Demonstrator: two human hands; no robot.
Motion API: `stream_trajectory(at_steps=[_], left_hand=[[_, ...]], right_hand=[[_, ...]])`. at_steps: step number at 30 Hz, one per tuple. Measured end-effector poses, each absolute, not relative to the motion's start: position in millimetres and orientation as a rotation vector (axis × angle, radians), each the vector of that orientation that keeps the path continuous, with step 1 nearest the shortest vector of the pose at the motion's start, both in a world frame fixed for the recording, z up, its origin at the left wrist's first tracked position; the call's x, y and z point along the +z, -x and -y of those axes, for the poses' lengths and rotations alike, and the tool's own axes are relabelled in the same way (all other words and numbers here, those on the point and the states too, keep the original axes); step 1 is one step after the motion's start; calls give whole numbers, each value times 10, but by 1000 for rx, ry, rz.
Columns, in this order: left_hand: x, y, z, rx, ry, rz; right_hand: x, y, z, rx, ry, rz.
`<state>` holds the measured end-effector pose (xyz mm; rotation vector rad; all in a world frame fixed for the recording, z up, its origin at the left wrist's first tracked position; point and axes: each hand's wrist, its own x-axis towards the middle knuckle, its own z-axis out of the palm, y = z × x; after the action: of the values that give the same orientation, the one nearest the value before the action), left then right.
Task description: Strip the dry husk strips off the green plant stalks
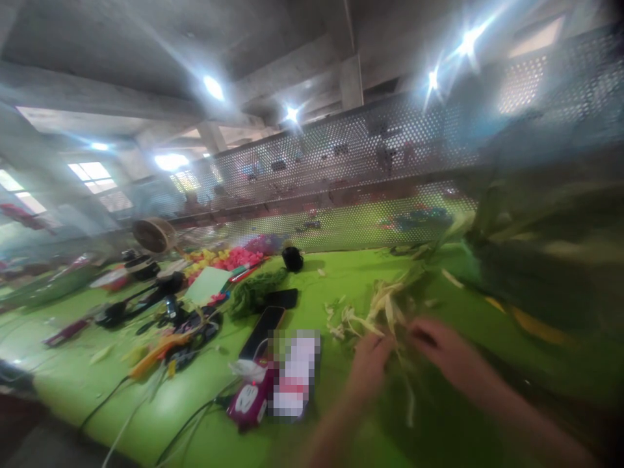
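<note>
Pale yellow-green strips (387,305), like dry husk or leaf pieces, lie in a loose pile on the green table (312,279). My left hand (373,361) is at the near edge of the pile, its fingers closed on some of the strips. Just to the right, my right hand (431,338) has its fingers bent together beside the strips; blur hides what is between them. One thin strip (409,396) hangs or lies below the hands.
Left of my hands are a phone with a lit screen (295,374), a magenta power block (248,396), dark phones (263,331), green yarn (253,292), an orange tool (158,354) and cables. A perforated metal panel (331,175) stands behind. Dark bundled material (546,240) fills the right.
</note>
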<state>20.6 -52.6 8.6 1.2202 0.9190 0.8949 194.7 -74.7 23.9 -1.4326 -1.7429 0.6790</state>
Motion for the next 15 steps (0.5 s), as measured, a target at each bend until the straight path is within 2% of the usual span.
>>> stream_trajectory(at_steps=[6,15], left_hand=[[85,-219,561,906,-1198,-926],[-7,-253,498,1042,-1142,-997]], right_hand=[[239,-1966,731,685,1451,1732],[269,-1860,849,466,1457,1697]])
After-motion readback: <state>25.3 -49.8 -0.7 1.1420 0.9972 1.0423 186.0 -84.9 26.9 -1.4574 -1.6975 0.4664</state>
